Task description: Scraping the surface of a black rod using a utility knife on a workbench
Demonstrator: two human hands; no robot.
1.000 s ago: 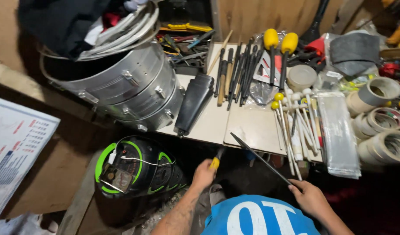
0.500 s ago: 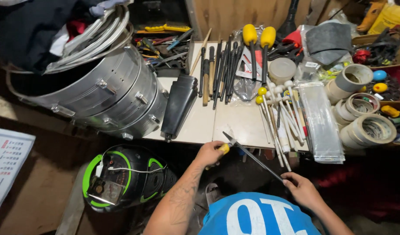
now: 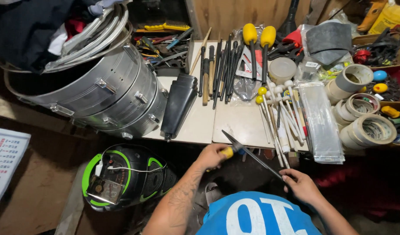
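Observation:
My left hand (image 3: 212, 156) is closed round a small yellow-handled tool (image 3: 228, 152) just below the table's front edge. Its tip meets a long, thin dark metal bar (image 3: 252, 156) that slants from the table edge down to the right. My right hand (image 3: 301, 185) pinches the lower end of that bar. Both hands are above my lap and a blue shirt with white print (image 3: 256, 215). I cannot tell whether the bar is a file or a blade.
A light tabletop (image 3: 241, 124) holds a silver drum shell (image 3: 117, 93) stuffed with cloth and hoops, a black cowbell (image 3: 179, 106), dark sticks (image 3: 219, 69), yellow-headed mallets (image 3: 256, 37), white mallets (image 3: 280, 117), tape rolls (image 3: 367, 130) and a clear bag (image 3: 322, 122). A green-and-black device (image 3: 123, 176) sits below.
Both hands have risen towards the table edge with the same grips. The bar's upper tip now overlaps the tabletop, and the view has shifted slightly.

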